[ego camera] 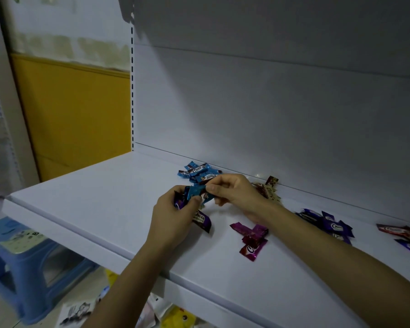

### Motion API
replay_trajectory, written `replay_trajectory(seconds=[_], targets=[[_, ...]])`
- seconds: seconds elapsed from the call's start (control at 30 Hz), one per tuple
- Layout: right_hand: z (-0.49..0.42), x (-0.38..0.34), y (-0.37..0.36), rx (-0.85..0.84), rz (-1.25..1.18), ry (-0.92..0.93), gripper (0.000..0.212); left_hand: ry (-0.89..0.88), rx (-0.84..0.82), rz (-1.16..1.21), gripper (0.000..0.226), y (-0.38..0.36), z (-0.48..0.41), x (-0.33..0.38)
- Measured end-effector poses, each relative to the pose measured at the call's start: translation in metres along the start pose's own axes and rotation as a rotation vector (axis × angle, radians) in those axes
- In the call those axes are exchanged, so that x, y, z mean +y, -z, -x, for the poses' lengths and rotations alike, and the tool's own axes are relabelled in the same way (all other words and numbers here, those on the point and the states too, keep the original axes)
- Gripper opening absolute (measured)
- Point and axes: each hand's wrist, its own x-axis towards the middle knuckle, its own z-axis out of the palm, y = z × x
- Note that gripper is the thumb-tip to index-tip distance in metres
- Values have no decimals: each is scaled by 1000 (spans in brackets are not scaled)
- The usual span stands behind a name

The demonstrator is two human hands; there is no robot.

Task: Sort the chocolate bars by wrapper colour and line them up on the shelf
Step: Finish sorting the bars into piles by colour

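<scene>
One blue bar [197,193] between opposing fingers [214,188]

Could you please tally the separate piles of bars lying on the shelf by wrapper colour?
Blue pile: 1
Brown-gold pile: 1
Magenta pile: 1
Dark purple pile: 1
Mixed red-and-purple pile, right edge: 1
Total: 5 piles

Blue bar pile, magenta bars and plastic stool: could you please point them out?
blue bar pile [198,172]: head view, top wrapper
magenta bars [252,249]: head view, lower bar
plastic stool [21,263]: head view, front side
</scene>
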Motion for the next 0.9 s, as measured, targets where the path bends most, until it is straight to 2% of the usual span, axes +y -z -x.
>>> replay_trajectory(seconds=[0.13,0.23,0.33,0.4,0.47,0.53,0.67,0.73,0.8,0.9], targets=[[-4,0,10,-57,-279,-83,5,29,18,13,11,1,-1,-2],[-16,2,20,119,-475,-142,13,40,34,25,13,2,-2,-5],[-35,1,28,337,-416,-243,7,47,33,11,14,2,-4,-5],[-44,0,28,381,-382,-279,19,51,26,0,13,1,-3,-4],[-48,-1,24,352,-295,-280,32,53,21,7,12,1,-2,-2],[-44,-5,15,286,-148,-255,34,47,22,8,12,2,-1,-1],[-21,-11,6,-130,85,-169,51,19,36,34,9,3,-2,1],[-12,-11,6,-281,212,-81,41,7,33,68,10,4,-2,1],[-10,-8,7,-282,213,-35,26,-1,15,89,10,5,-2,1],[-12,-1,12,-174,69,-80,13,3,10,115,10,3,-1,0]])
